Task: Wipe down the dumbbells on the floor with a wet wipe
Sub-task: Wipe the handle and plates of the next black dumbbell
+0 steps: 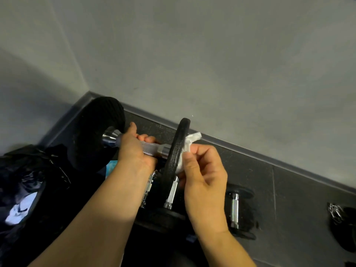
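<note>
Nearest the lens, the left forearm (100, 218) and right forearm (221, 245) rose from 6 o'clock toward the middle of the view. The left hand (133, 149) was closed around the knurled handle (151, 147) of a dumbbell (96, 132) lifted clear of the floor (289, 180), palm away from the camera, with the fingertips wrapping over the far side. The bar's long axis ran roughly from 9 to 3 o'clock, dipping slightly at its right end. That end carried a thin black plate (177, 149), seen almost edge-on and standing upright. The right hand (204, 170) sat just beside this plate at its 3 o'clock side, fingers curled and pinching a crumpled white wet wipe (189, 144). The wipe lay at about 11 o'clock from the hand, against the plate's outer face. It appeared to be touching, though the edge-on view made contact hard to confirm. The right hand was plainly the nearer one to the surface being cleaned, so any stroke would likely run along that face, with the left hand steadying or turning the bar. Below, at 5 o'clock, other dumbbells (235, 211) lay on the floor.
</note>
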Demonstrator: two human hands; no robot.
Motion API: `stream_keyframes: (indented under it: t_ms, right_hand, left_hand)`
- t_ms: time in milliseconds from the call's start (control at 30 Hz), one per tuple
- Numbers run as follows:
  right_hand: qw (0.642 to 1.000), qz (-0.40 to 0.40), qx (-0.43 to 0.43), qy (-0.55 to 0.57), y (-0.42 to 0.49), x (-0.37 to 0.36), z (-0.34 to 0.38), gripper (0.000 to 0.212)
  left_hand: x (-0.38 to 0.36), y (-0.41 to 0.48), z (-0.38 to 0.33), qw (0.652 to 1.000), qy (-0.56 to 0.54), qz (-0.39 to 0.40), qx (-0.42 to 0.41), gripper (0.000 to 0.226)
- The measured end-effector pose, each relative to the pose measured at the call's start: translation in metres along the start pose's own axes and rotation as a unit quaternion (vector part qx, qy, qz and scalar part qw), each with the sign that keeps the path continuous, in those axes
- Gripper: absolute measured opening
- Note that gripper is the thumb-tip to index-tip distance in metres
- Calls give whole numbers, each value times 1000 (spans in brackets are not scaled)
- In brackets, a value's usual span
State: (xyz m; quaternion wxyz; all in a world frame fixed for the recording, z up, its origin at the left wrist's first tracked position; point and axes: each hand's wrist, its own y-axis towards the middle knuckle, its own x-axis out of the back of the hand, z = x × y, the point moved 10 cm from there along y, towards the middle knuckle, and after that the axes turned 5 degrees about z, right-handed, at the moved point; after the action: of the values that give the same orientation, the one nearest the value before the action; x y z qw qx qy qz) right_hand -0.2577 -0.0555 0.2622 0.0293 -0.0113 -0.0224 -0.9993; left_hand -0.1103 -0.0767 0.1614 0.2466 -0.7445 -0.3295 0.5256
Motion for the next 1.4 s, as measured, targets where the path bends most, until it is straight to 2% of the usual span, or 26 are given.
stream_keyframes:
  t_ms: [100,200,333,467,533,600,667,767,833,900,1000,1100,1167,1267,1400]
  right_hand:
    - [997,-15,61,-54,17,-3,17,12]
    - [988,-53,84,-120,48,5,18,22]
    - [977,-69,46,-198,66,18,-21,25]
    - [968,-49,-21,-243,28,24,-66,14]
    - [972,-34,-24,-231,4,20,-73,10]
    - [978,-25,1,-208,-12,11,-62,8]
    - [979,-20,62,-191,-19,1,-32,7]
    - [969,-20,159,-186,-7,-9,19,10]
    - [963,-43,184,-190,16,-6,33,11]
    - [962,-69,167,-203,42,1,26,10]
    - [960,-84,95,-249,66,16,-12,17]
    - [961,-68,-10,-267,52,29,-64,18]
    - [962,-46,-48,-265,26,29,-89,14]
    - [974,-37,-37,-219,-10,20,-86,8]
    - [991,-33,20,-129,-35,4,-42,11]
  left_hand:
    - [1,-3,2,999,32,-20,10,48]
    - [-4,-5,12,999,5,-4,48,48]
    - [-6,-5,15,998,-11,1,57,49]
    - [1,4,11,998,31,-20,41,48]
    - [4,5,7,997,69,-27,30,49]
    - [7,4,5,993,106,-41,25,49]
    - [7,1,4,990,128,-49,19,49]
    - [5,-2,5,993,111,-41,11,48]
    - [4,-2,9,993,115,-35,20,44]
    - [5,-2,12,991,126,-38,31,43]
    - [5,1,15,992,113,-41,42,43]
    - [5,2,15,991,112,-42,52,45]
    - [3,2,12,992,113,-40,46,48]
    - [1,-1,8,995,80,-40,38,50]
    - [5,-3,6,996,59,-46,42,49]
